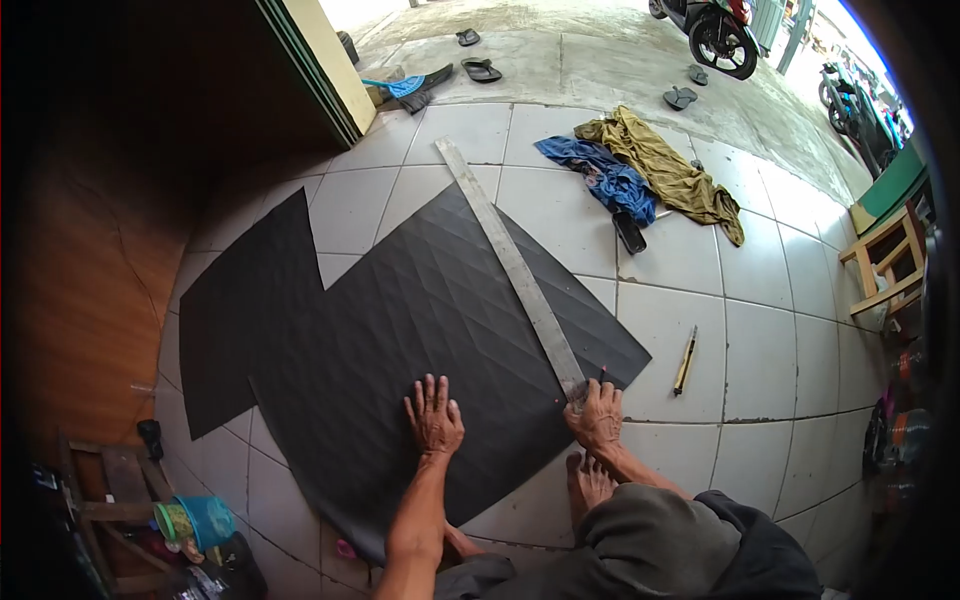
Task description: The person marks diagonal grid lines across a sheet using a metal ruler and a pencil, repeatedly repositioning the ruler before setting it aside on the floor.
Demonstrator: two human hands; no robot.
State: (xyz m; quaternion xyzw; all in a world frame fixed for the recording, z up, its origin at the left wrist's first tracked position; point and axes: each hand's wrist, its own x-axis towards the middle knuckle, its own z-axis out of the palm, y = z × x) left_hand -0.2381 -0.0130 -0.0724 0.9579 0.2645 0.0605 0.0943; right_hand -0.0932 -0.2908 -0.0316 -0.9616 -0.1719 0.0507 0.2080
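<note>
A large black sheet with faint diagonal quilted lines lies on the tiled floor, its left part cut in a stepped outline. Flat on it, fingers spread, rests my left hand, holding nothing. A long metal ruler crosses the sheet's right part and sticks out past its far edge. My right hand is closed at the ruler's near end, with a slim dark pencil poking up from the fingers. How the fingers grip it is partly hidden. To the right, a yellow-and-black cutter knife lies on the tiles.
Blue cloth and an olive cloth lie beyond the sheet, beside a black phone. A wooden stool stands at right. At lower left are a blue container and a wooden frame. My bare foot is near the sheet's edge.
</note>
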